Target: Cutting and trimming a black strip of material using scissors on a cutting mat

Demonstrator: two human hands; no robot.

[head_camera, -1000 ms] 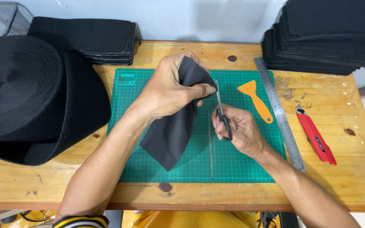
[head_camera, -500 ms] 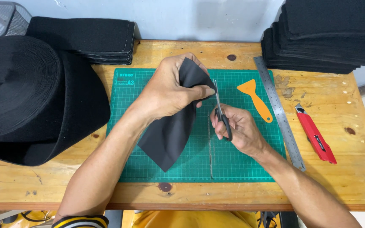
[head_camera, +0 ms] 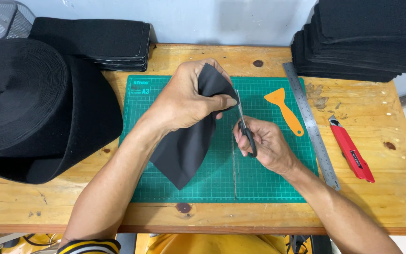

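My left hand [head_camera: 189, 96] grips the upper end of a black fabric piece [head_camera: 186, 148] and holds it up above the green cutting mat [head_camera: 269, 169]; the rest of the piece hangs down to the mat. My right hand [head_camera: 264, 143] holds black-handled scissors [head_camera: 244, 127], blades pointing up at the fabric's right edge beside my left thumb. A thin cut strip [head_camera: 234, 164] lies along the mat below the scissors.
A large roll of black webbing [head_camera: 29, 103] fills the table's left side. Stacks of black fabric pieces sit at back left [head_camera: 95, 42] and back right [head_camera: 363, 40]. An orange scraper [head_camera: 285, 110], a steel ruler [head_camera: 311, 124] and a red utility knife [head_camera: 351, 150] lie to the right.
The hanging fabric has shifted slightly in my left hand. The scissors stay at the fabric's edge; both hands are almost where they were.
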